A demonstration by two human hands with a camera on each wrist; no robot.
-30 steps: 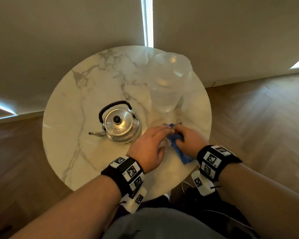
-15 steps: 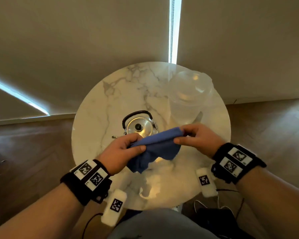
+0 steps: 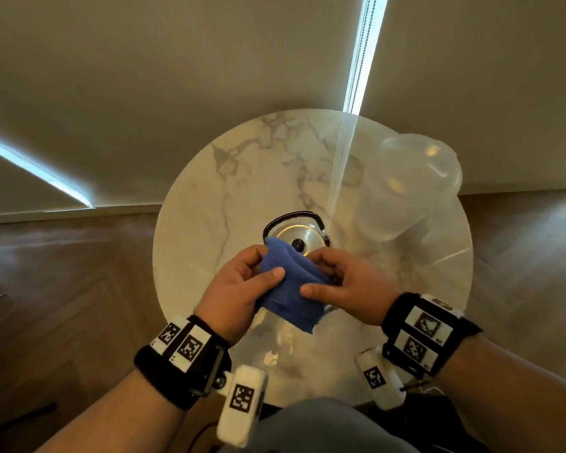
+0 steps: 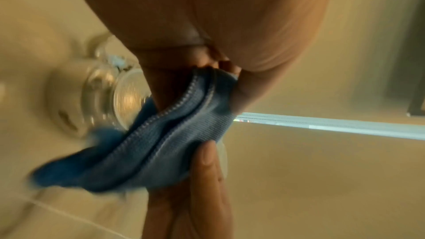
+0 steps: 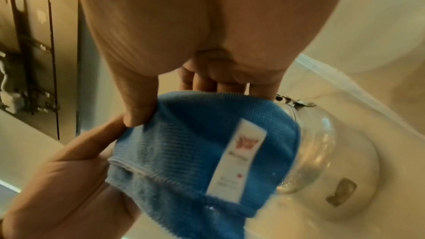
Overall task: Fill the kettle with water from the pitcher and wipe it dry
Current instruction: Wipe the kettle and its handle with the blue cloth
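Both hands hold a folded blue cloth above the near side of the round marble table. My left hand pinches its left side between thumb and fingers; my right hand grips its right side. Just behind and under the cloth stands a shiny metal kettle with a black handle and lid knob, partly hidden. In the left wrist view the cloth shows its stitched edges beside the kettle. The right wrist view shows the cloth with a white label, and the kettle. A clear plastic pitcher stands at the back right.
The table stands against a pale wall with a bright vertical gap in the blinds. Wooden floor lies on both sides. My grey trouser leg is at the bottom edge.
The cloth was lifted off the table by both hands, spread out, and now is folded smaller and held closer over the kettle. The view has moved in towards the table.
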